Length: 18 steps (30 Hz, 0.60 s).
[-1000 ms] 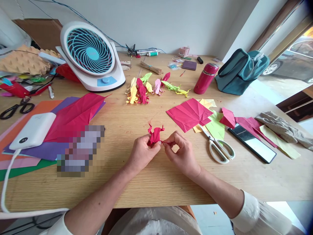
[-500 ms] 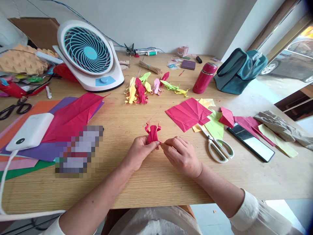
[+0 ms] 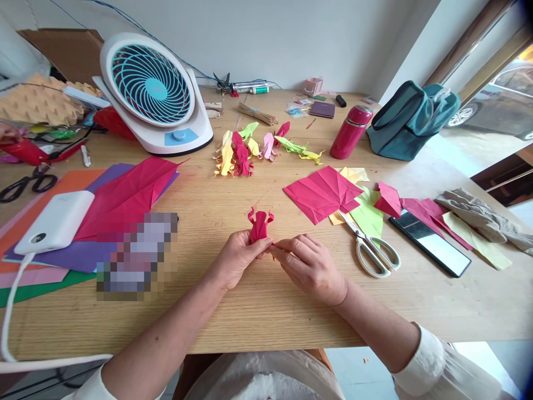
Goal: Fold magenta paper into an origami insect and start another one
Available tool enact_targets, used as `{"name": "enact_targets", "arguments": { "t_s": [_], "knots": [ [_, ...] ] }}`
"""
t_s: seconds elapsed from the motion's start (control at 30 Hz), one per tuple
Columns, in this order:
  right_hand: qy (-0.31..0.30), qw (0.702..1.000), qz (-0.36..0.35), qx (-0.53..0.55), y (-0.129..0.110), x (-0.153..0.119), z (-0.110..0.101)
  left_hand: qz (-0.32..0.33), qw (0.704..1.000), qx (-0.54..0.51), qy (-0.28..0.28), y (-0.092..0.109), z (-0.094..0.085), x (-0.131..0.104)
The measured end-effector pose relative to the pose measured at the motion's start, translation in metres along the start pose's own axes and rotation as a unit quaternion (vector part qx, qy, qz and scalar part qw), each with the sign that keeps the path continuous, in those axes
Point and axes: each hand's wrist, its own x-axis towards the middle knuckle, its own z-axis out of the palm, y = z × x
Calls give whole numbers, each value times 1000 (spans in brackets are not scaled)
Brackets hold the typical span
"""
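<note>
A red origami frog (image 3: 260,226) is held just above the wooden table, its two curled legs pointing away from me. My left hand (image 3: 239,255) is closed around its near end, thumb lying on top. Thumb and forefinger of my right hand (image 3: 310,265) pinch a thin paper tip at the frog's lower right, probably one of its legs. The fingers partly cover that tip. Beyond my hands stands a group of finished paper frogs (image 3: 242,155) in red, yellow, green and pink.
White-handled scissors (image 3: 377,256) and a creased red sheet (image 3: 322,193) lie to the right, near a phone (image 3: 433,244). On the left are coloured papers (image 3: 125,194), a power bank (image 3: 56,222) and a fan (image 3: 156,94). A red flask (image 3: 352,133) stands behind.
My right fingers have shifted slightly at the pinched tip, while my left hand keeps its hold. At the far left edge, what looks like another person's hand has appeared. The view has shifted slightly.
</note>
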Motion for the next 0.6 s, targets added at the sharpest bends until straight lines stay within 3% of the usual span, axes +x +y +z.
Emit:
{"name": "enact_targets", "arguments": {
  "t_s": [0.07,0.17,0.3,0.4,0.6],
  "knots": [
    [25,992,90,87,-1,2,1,23,1000,19,6,-1,-1,1],
    [55,954,219,196,-2,5,2,50,997,53,12,-1,-1,1],
    [22,896,322,306,-3,9,6,69,995,74,2,3,2,-1],
    [16,866,361,347,-2,8,10,67,996,61,-9,6,3,-2],
    [19,865,369,340,-1,6,13,56,997,52,-28,7,1,-3]
  ]
}}
